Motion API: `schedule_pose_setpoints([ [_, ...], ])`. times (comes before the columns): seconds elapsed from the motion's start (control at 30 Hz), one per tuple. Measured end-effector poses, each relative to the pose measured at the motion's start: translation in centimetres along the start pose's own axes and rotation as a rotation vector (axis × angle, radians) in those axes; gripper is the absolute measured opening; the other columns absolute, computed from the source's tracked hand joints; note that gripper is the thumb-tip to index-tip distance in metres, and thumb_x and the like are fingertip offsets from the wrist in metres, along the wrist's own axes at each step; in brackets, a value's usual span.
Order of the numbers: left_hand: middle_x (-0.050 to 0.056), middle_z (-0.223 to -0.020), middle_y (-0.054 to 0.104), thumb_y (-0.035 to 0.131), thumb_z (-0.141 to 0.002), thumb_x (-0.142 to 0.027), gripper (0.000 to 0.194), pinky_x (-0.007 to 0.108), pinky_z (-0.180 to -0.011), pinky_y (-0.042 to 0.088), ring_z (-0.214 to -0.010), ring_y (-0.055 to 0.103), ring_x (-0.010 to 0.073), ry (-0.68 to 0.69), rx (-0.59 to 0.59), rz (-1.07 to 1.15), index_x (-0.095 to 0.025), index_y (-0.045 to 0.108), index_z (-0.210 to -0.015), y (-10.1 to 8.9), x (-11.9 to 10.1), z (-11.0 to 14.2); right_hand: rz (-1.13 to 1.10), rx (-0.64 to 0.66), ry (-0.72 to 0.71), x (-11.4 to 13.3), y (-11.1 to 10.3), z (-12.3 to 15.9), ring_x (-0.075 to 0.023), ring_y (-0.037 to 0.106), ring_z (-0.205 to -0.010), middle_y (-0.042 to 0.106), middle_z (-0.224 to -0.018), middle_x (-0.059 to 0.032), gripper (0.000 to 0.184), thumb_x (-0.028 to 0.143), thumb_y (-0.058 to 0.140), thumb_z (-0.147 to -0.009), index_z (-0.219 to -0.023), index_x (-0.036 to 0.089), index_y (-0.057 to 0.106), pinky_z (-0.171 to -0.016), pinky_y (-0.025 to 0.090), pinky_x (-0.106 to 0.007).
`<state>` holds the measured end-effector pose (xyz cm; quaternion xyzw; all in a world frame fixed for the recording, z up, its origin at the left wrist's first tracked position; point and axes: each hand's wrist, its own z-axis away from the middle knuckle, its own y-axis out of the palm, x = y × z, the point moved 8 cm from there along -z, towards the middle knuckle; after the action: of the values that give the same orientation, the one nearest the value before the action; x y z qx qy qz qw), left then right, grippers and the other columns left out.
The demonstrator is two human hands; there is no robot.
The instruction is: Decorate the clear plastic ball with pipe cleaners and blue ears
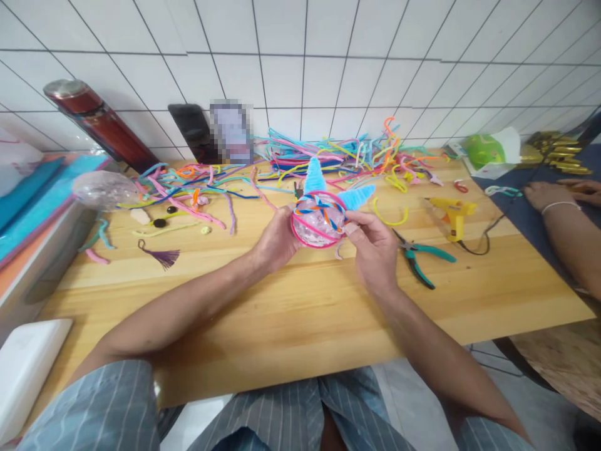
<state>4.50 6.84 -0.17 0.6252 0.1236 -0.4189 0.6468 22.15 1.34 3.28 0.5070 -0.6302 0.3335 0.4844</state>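
Observation:
Between my two hands, above the wooden table, is a clear round ball (315, 230) wrapped with pink, orange and blue pipe cleaners. Two blue ear-like points (357, 197) stick up from its top right. My left hand (277, 243) is closed around the ball's left side. On the opposite side, the thumb and fingers of my right hand (374, 245) pinch the edge just below one blue ear. Green-handled pliers (425, 252) lie open on the table to the right of my right hand.
Loose pipe cleaners (328, 153) heap along the tiled wall. A yellow glue gun (453, 216) with a cord lies right. A purple tassel (161, 254), a clear ball (106, 190), a red thermos (103, 128) and a dark phone (193, 131) are left. Another person's hand (547, 194) rests far right.

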Motion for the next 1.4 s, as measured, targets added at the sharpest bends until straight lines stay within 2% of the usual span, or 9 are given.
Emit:
schedule_pose_setpoints([
  [0.17,0.011,-0.107,0.089,0.063,-0.096,-0.034,0.022,0.045,-0.107,0.07,-0.121,0.084,0.0326,-0.053,-0.013,0.011,-0.018,0.075,-0.104,0.5,0.0,0.3,0.029,0.027,0.055,0.2,0.2,-0.3,-0.0162,0.063,-0.077,0.068,-0.085,0.0019,0.02,0.037,0.085,-0.083,-0.102,0.029,0.082,-0.065,0.056,-0.029],
  [0.43,0.01,-0.1,0.089,0.06,-0.096,-0.033,0.023,0.042,-0.102,0.071,-0.112,0.086,0.0308,-0.06,-0.01,-0.041,-0.017,0.076,-0.1,0.7,0.0,0.4,0.051,0.046,0.057,0.6,0.2,-0.4,-0.0164,0.069,-0.083,0.074,-0.09,0.0014,0.019,0.034,0.081,-0.08,-0.097,0.027,0.079,-0.074,0.06,-0.031],
  [0.57,0.011,-0.101,0.089,0.063,-0.095,-0.036,0.024,0.045,-0.102,0.072,-0.112,0.086,0.032,-0.04,0.003,-0.075,-0.017,0.076,-0.102,0.6,-0.1,0.4,0.061,0.042,0.044,0.7,0.2,-0.2,-0.0163,0.069,-0.082,0.074,-0.089,0.0015,0.019,0.034,0.082,-0.082,-0.098,0.027,0.078,-0.072,0.058,-0.031],
  [0.77,0.01,-0.109,0.088,0.068,-0.095,-0.043,0.026,0.047,-0.106,0.07,-0.126,0.082,0.0342,0.042,-0.008,-0.063,-0.019,0.073,-0.102,0.3,-0.3,0.4,0.092,0.041,0.011,0.8,0.0,0.1,-0.0189,0.07,-0.082,0.074,-0.092,-0.0001,0.019,0.036,0.081,-0.084,-0.101,0.028,0.077,-0.068,0.061,-0.033],
  [0.93,0.009,-0.113,0.087,0.078,-0.091,-0.049,0.033,0.048,-0.105,0.07,-0.127,0.081,0.0358,0.065,0.021,-0.093,-0.019,0.072,-0.106,0.5,-0.5,0.6,0.091,0.022,-0.007,0.9,-0.1,0.2,-0.0197,0.071,-0.082,0.077,-0.093,-0.0007,0.017,0.033,0.08,-0.084,-0.1,0.028,0.077,-0.068,0.062,-0.034],
  [1.1,0.008,-0.115,0.085,0.085,-0.09,-0.052,0.038,0.045,-0.1,0.069,-0.122,0.08,0.034,0.099,0.006,-0.099,-0.021,0.07,-0.106,0.1,-0.5,0.6,0.067,-0.009,-0.032,0.5,-0.4,0.1,-0.0196,0.069,-0.079,0.075,-0.087,0.0006,0.017,0.031,0.081,-0.082,-0.098,0.029,0.076,-0.07,0.06,-0.035],
  [1.27,0.006,-0.119,0.081,0.091,-0.084,-0.059,0.053,0.036,-0.088,0.066,-0.112,0.077,0.0285,0.192,-0.039,-0.157,-0.022,0.07,-0.117,-0.4,-0.7,0.7,0.035,0.012,-0.049,0.2,-0.5,0.3,-0.0176,0.066,-0.076,0.073,-0.088,0.0011,0.014,0.033,0.078,-0.089,-0.101,0.028,0.074,-0.071,0.058,-0.033],
  [1.33,0.004,-0.122,0.079,0.088,-0.085,-0.061,0.055,0.033,-0.086,0.063,-0.108,0.076,0.0255,0.246,-0.054,-0.216,-0.024,0.07,-0.122,-0.4,-1.0,1.0,0.063,0.018,-0.074,0.4,-0.4,0.4,-0.0189,0.068,-0.082,0.072,-0.093,-0.0003,0.018,0.039,0.078,-0.092,-0.104,0.028,0.072,-0.074,0.059,-0.034],
  [1.4,0.004,-0.128,0.077,0.086,-0.088,-0.062,0.055,0.033,-0.091,0.061,-0.112,0.074,0.0247,0.32,-0.04,-0.293,-0.025,0.07,-0.126,-0.2,-1.3,1.5,0.101,0.017,-0.1,0.6,-0.3,0.6,-0.0206,0.071,-0.092,0.073,-0.102,-0.0021,0.028,0.046,0.082,-0.091,-0.109,0.029,0.069,-0.08,0.062,-0.036],
])
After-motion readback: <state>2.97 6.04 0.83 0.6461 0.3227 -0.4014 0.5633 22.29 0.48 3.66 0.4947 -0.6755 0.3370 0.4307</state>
